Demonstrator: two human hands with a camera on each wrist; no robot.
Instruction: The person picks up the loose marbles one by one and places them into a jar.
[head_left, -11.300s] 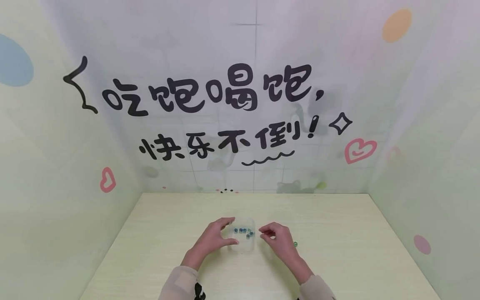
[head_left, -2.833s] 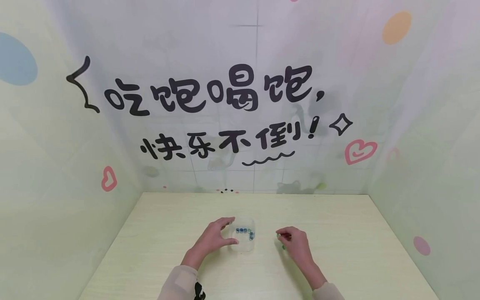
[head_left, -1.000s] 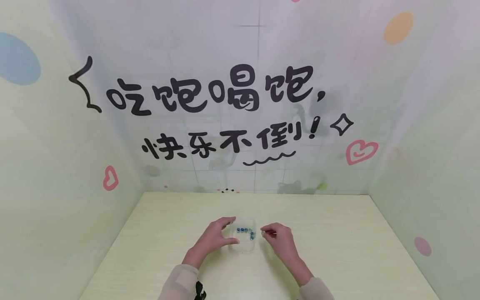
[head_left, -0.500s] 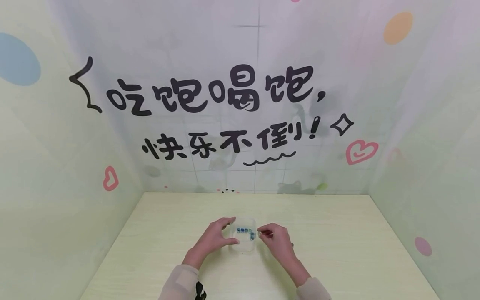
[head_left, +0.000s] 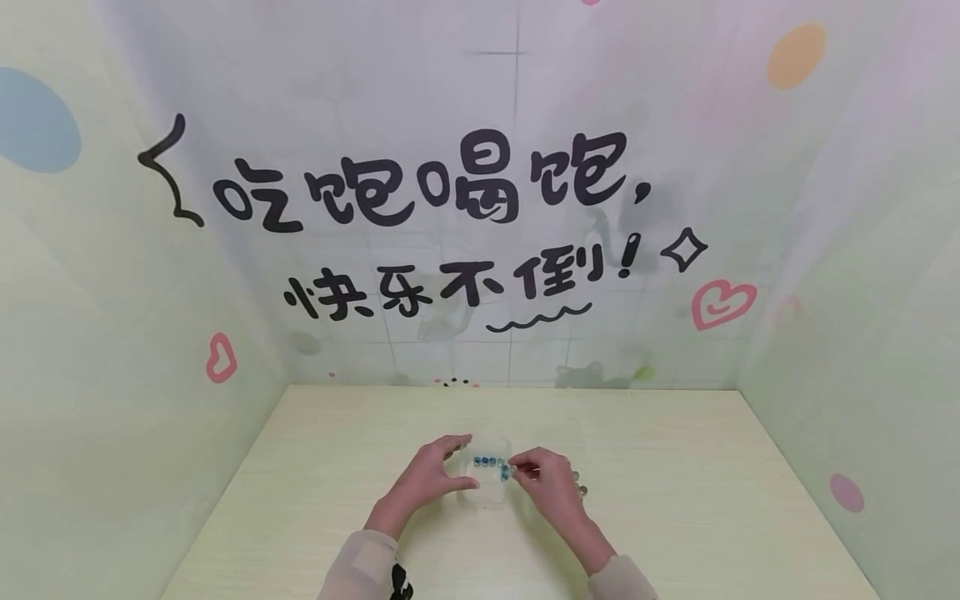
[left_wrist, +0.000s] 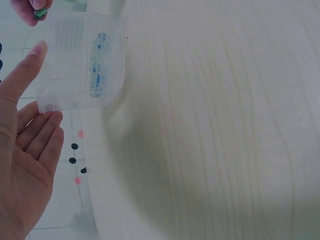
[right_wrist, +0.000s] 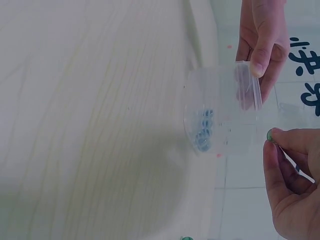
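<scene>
A clear plastic box [head_left: 484, 495] sits mid-table, and my left hand [head_left: 427, 477] holds its left side between thumb and fingers. Through its wall show several blue marbles [right_wrist: 204, 135] lying low inside. My right hand [head_left: 552, 483] pinches a green glass marble [right_wrist: 270, 135] between thumb and index finger. That fingertip pinch is right by the box's right rim in the head view. Seen from the left wrist, the held marble [left_wrist: 40, 14] is close to the box's open side. Two loose marbles [head_left: 582, 491] lie on the table just right of my right hand, partly behind it.
The pale wood-grain table [head_left: 360, 433] is enclosed by printed cloth walls at the back and both sides. Black lettering [head_left: 483, 175] marks the back wall. A marble [right_wrist: 187, 238] shows at the bottom edge of the right wrist view.
My right hand has picked up a marble at the right and carried it left to the box rim. Marbles inside have shifted slightly. My left hand keeps its place on the box.
</scene>
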